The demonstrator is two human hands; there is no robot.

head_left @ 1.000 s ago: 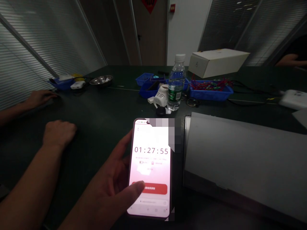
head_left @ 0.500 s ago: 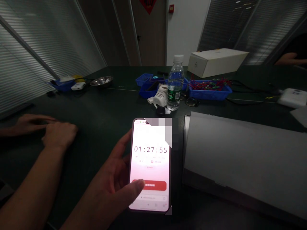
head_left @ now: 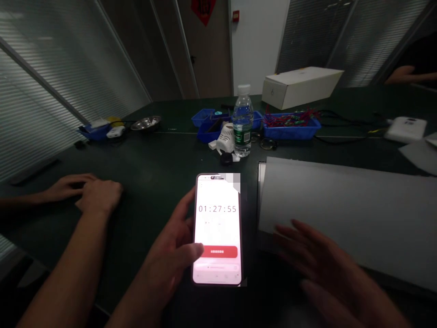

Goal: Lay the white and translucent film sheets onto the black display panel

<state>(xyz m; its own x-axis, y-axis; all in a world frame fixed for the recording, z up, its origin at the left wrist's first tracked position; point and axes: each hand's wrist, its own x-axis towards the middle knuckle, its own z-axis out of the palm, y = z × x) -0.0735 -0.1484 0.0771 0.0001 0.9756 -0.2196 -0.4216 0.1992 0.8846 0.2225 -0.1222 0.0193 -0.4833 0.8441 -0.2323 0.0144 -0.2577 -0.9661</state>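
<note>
My left hand (head_left: pixel 170 255) is wrapped round a smartphone (head_left: pixel 218 230), its thumb over the lower left of the lit screen. The display reads 01:27:55 above a red button, and the picture is blocked out in pixels at its top right corner. To the right, my right hand (head_left: pixel 321 259) hovers with fingers apart and nothing in them, slightly blurred. It is nearest to a grey-white flat panel (head_left: pixel 341 196) lying on the dark green table (head_left: pixel 164 155).
Another person's hands (head_left: pixel 99 193) rest together at the left. Beyond the phone stand a water bottle (head_left: pixel 243 123), a white perforated device (head_left: pixel 225 138), a blue tray of wires (head_left: pixel 290 132) and a white box (head_left: pixel 300 89). A metal bowl (head_left: pixel 145 124) sits farther left.
My right hand has come into view from the lower right, fingers spread. The phone appears slightly smaller and its screen brighter. The view has shifted, so the other person's hands sit farther right.
</note>
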